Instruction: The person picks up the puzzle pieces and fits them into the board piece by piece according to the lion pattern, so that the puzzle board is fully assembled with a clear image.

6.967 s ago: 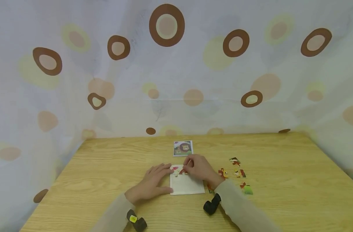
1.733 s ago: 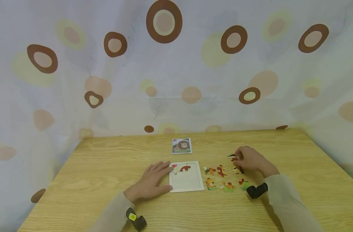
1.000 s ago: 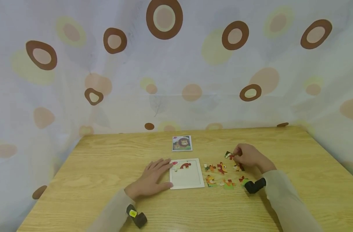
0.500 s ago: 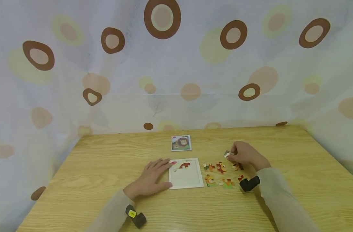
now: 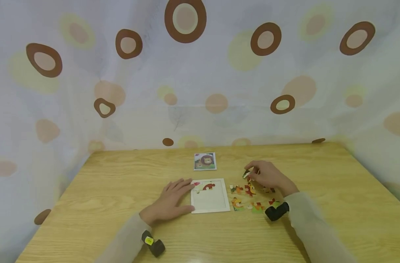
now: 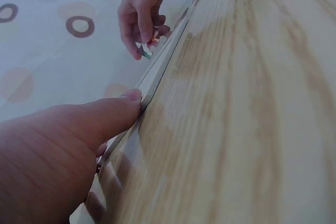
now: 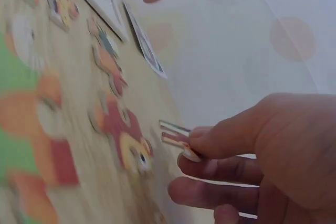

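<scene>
Your worktop (image 5: 114, 190) shows long wood grain with a smooth surface and a faint sheen; solid wood or laminate cannot be told. The puzzle tray (image 5: 210, 203) you have there looks like thin board, white, smooth and matt. Your loose pieces (image 5: 237, 203) and the held piece (image 7: 176, 136) have smooth printed faces over paler, board-like cut edges. The picture card (image 5: 204, 161) appears to be printed paper or card. Your sleeves (image 5: 313, 228) are matt cloth; your wrist units (image 5: 158, 248), dull black plastic. The backdrop (image 5: 200, 76) is a lightly creased, matt printed sheet.
</scene>
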### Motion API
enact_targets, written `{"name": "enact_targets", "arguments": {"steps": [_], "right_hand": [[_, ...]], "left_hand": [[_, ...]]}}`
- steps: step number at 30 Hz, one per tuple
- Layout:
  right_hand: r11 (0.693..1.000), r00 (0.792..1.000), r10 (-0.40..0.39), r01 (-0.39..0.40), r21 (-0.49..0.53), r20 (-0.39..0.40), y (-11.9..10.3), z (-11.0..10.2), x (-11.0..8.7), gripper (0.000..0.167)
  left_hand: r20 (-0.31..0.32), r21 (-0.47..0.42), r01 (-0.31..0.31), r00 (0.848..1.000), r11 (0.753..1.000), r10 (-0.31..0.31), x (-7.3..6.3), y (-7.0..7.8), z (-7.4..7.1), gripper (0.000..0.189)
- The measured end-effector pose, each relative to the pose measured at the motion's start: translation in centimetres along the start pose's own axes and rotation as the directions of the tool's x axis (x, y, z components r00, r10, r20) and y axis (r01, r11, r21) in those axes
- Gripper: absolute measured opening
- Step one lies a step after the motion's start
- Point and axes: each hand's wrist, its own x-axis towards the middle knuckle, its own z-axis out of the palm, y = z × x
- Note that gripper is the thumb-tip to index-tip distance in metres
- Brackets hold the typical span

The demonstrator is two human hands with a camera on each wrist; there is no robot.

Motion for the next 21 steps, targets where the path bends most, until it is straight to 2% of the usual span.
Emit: {"name": "enact_targets", "arguments": {"steps": [8, 15, 21], "right_hand": [[0.994, 0.999, -0.034, 0.032, 0.1, 0.016, -1.7, 2.4, 1.3, 0.016], [0.966, 0.999, 0.019, -0.029, 0.258, 0.039, -3.5, 4.2, 1.9, 0.017], [0.966, 1.0, 0.021, -0.02, 0.259, 0.001, -4.8, 5.4, 2.5, 0.015]], "left_hand": [[0.0, -0.01, 0.005, 1.0, 1.0, -0.005, 0.3, 0.0, 0.2, 0.067], [-0.005, -0.013, -0.005, 1.0, 1.0, 0.005, 0.3, -0.1, 0.5, 0.067], [-0.006, -0.006, -0.01, 1.0, 1.0, 0.01, 0.0, -0.2, 0.3, 0.067]]}}
